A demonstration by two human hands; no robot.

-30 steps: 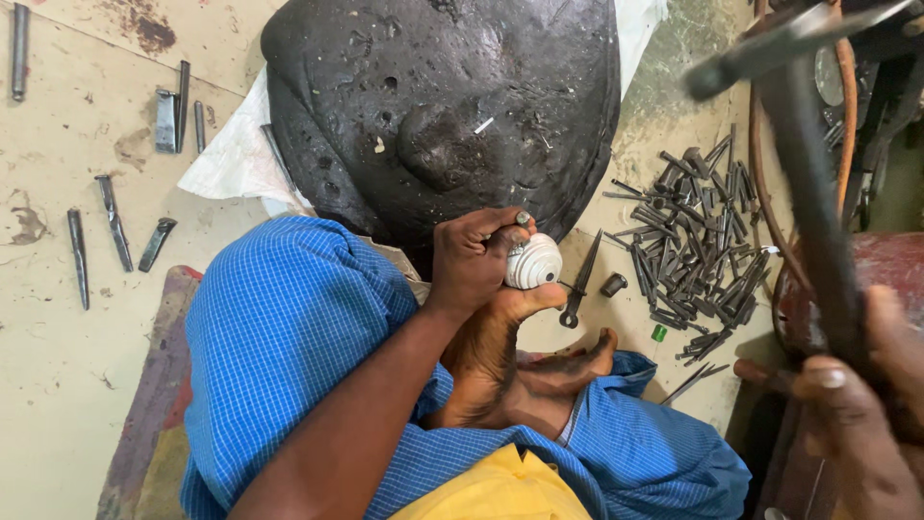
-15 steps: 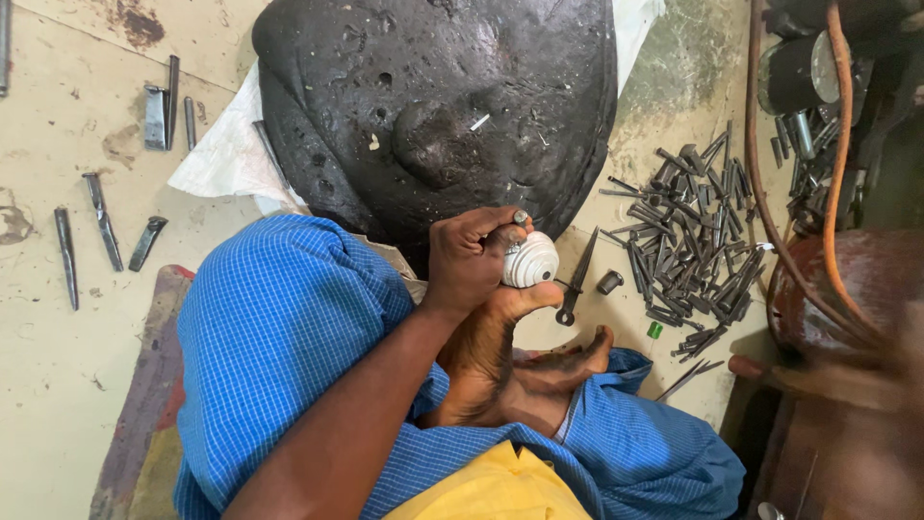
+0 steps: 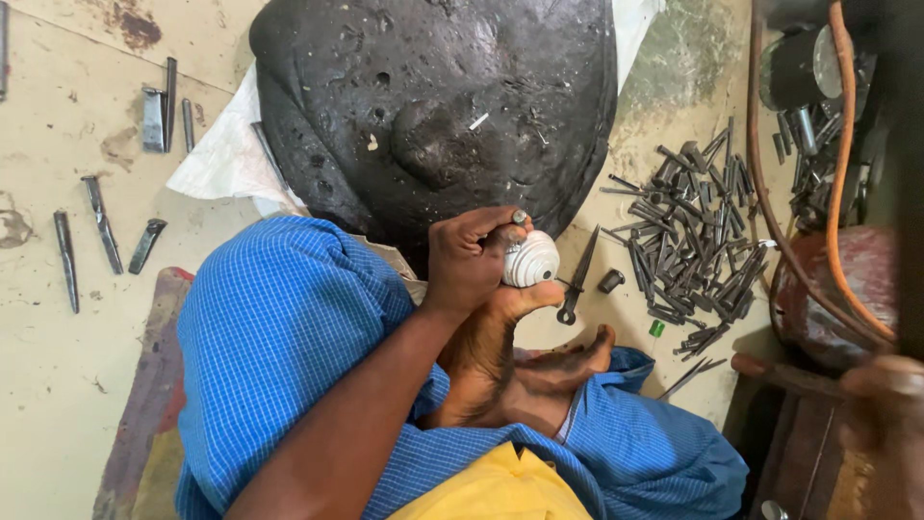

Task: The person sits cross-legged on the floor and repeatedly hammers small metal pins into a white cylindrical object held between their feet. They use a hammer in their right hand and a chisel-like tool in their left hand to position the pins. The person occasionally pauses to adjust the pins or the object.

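Left hand (image 3: 472, 258) grips small ribbed white piece (image 3: 530, 259) at its fingertips, braced against bare foot (image 3: 500, 366) just below; right hand (image 3: 881, 380) blurred, grip unclear; black dome (image 3: 433, 106) above

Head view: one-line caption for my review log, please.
Left hand holds a ribbed silver piece against a foot, beside a black pitch-like mound and scattered punches.

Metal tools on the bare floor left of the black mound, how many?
7 metal tools: three clustered up top, three spread lower down, one cut by the picture's left edge. More may hide under the white cloth.
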